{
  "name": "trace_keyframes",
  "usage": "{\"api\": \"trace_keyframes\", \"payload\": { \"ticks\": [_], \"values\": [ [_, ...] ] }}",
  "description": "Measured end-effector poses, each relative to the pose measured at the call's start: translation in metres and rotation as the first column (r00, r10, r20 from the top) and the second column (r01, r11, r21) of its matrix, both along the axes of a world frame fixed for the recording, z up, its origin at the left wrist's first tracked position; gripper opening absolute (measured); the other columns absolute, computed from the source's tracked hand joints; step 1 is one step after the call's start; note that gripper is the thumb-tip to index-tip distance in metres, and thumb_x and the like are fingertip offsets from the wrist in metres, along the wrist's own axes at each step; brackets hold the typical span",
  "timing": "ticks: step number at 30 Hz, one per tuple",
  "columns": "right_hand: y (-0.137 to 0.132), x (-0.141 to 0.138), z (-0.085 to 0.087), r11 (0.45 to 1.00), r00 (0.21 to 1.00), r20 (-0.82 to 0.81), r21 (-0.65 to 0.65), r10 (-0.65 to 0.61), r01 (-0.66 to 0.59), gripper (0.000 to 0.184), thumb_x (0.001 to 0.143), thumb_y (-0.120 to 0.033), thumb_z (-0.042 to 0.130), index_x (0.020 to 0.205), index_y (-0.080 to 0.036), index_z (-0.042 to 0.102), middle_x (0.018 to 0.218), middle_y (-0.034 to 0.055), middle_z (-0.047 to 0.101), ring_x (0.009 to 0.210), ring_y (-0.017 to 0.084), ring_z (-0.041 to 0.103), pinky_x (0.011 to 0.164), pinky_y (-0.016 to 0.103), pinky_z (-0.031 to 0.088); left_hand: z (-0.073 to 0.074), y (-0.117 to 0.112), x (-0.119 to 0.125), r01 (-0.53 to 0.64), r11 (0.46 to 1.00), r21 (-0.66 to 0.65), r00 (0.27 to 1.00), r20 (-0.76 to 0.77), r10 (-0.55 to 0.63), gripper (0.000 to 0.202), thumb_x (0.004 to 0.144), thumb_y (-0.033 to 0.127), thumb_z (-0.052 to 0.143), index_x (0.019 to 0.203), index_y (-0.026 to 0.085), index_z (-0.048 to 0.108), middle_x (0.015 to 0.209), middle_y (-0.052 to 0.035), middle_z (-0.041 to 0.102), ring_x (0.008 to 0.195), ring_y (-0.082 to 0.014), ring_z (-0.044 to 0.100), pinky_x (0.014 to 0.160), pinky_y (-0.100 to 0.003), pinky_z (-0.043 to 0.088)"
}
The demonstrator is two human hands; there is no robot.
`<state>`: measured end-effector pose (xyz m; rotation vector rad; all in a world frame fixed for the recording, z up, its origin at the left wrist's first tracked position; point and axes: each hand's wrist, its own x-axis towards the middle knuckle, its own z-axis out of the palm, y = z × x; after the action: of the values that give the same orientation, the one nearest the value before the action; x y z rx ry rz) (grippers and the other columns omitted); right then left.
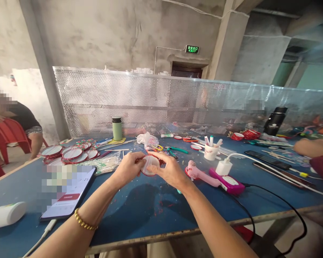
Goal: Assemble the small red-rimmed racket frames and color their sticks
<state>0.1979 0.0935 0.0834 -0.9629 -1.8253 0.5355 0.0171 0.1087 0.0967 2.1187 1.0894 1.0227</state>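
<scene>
Near edge: I saw two bare forearms fill the bottom of the frame, the left one wearing a gold bead bracelet (84, 222), over the scuffed blue table top (150, 211).
Left hand: the left hand (127, 167) pinched the left rim of a small round red-rimmed disc of pale translucent plastic (150, 165), with fingertips only.
Right hand: the right hand (169, 171) grasped the opposite rim, forefinger stretched along the top. I judged that the rim-only hold kept the disc's face clear.
Disc's place: it sat at frame centre, held just above the table between both hands.
Lower left: a smartphone with a lit screen (67, 195) lay face up beside the left forearm, probably so it could be read at a glance. A white plastic tube (6, 215) lay further left.
Left of centre: a spread of similar red-rimmed round discs (70, 153) lay near the left hand.
Right of centre: a pink glue gun (200, 174) rested beside a magenta power strip (227, 181), with a black cable trailing off the table edge.
Others: another person's arm (312, 147) rested at the right edge, and a seated person (24, 122) showed at the upper left.
</scene>
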Motion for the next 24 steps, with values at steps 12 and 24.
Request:
{"api": "trace_keyframes", "payload": {
  "ticks": [12, 24],
  "values": [
    [0.0018, -0.0004, -0.0006, 1.0, 1.0, 0.007, 0.007, -0.025, 0.025, 0.053, 0.077, -0.048, 0.074, 0.123, -0.022, 0.067, 0.123, 0.0098, 0.067, 0.102, 0.025, 0.065, 0.087, 0.039, 0.052, 0.0002, -0.0002, -0.001, -0.022, 1.0, 0.015, 1.0, 0.0, 0.022, 0.019, 0.082, 0.023, 0.046, 0.066, 0.018, 0.056, 0.045, 0.0038, 0.048, 0.045, -0.0108, 0.045, 0.05, -0.023, 0.032],
    [0.0013, -0.0013, 0.0004, 1.0, 1.0, -0.014, -0.011, -0.008, 0.008, 0.048, 0.076, -0.046, 0.075, 0.117, -0.022, 0.07, 0.116, 0.0086, 0.07, 0.1, 0.024, 0.065, 0.087, 0.038, 0.051, -0.0016, 0.0012, 0.0002, -0.001, 0.999, 0.035, 1.0, 0.013, 0.001, 0.019, 0.081, 0.022, 0.046, 0.067, 0.018, 0.057, 0.045, 0.0039, 0.048, 0.045, -0.0112, 0.046, 0.049, -0.023, 0.032]
  ]
}}
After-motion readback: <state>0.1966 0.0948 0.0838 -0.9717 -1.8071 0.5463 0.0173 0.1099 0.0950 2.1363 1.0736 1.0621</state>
